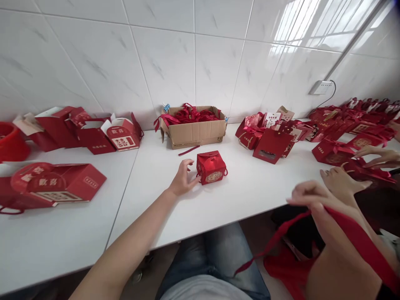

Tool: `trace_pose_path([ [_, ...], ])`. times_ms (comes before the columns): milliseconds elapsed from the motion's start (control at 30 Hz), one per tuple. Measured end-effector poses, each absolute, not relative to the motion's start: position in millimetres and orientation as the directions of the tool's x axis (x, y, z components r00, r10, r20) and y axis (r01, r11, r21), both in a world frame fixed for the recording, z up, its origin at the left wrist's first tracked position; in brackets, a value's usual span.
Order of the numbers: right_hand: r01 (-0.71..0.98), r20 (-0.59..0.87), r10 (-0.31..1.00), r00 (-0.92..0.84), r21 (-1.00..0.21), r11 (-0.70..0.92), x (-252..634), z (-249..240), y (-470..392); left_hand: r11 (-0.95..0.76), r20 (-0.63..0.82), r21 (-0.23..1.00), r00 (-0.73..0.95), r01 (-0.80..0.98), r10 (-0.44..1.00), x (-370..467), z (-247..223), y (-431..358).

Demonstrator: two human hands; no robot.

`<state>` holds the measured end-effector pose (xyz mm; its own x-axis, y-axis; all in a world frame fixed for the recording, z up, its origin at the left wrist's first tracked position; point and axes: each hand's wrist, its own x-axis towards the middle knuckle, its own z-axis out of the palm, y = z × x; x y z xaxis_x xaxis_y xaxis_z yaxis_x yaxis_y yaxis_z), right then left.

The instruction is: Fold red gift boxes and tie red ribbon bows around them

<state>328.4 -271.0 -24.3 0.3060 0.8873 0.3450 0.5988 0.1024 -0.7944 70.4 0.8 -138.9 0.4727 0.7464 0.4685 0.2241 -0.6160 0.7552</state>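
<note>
A small closed red gift box [211, 167] with a gold pattern and cord loops stands upright on the white table. Beside its left side is my left hand [185, 178], fingers apart and curved, the thumb at the box's lower left corner. My right hand [315, 198] is raised in front of the table's edge at the right, its fingers pinched together. A long red ribbon [284, 229] hangs from it, trailing down over my lap, with a wider part running back along the forearm.
Behind the box, a cardboard carton [195, 132] holds tangled red ribbons. A short dark red strip [189, 150] lies before it. Red boxes [78, 183] stand at the left, more [271, 143] at the right. Another person's hands [342, 181] work at the far right.
</note>
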Motion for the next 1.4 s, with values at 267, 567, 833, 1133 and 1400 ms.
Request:
trace_pose_path([
  [267,0.254,0.531,0.768,0.359,-0.847,0.467,325.8,63.6,-129.9,-0.724,0.468,0.622,0.6,0.298,0.649,85.0,-76.9,-7.4],
  [567,0.423,0.252,0.93,0.267,-0.898,0.122,336.1,41.9,-11.8,-0.521,0.089,0.464,0.548,0.716,0.832,114.0,-34.8,20.1],
  [833,0.697,-0.03,0.997,0.067,-0.714,-0.068,327.1,27.7,13.7,-0.422,0.036,0.417,0.449,0.805,0.893,120.6,-25.0,36.2],
  [1133,0.673,-0.042,0.997,-0.061,-0.74,0.01,320.1,37.8,4.4,-0.252,-0.026,0.558,0.32,0.791,0.947,78.1,26.4,54.2],
  [1400,0.454,-0.056,0.894,-0.445,-0.874,0.171,312.3,47.2,-4.9,-0.276,-0.206,0.788,0.658,0.551,0.724,87.3,40.3,55.1],
])
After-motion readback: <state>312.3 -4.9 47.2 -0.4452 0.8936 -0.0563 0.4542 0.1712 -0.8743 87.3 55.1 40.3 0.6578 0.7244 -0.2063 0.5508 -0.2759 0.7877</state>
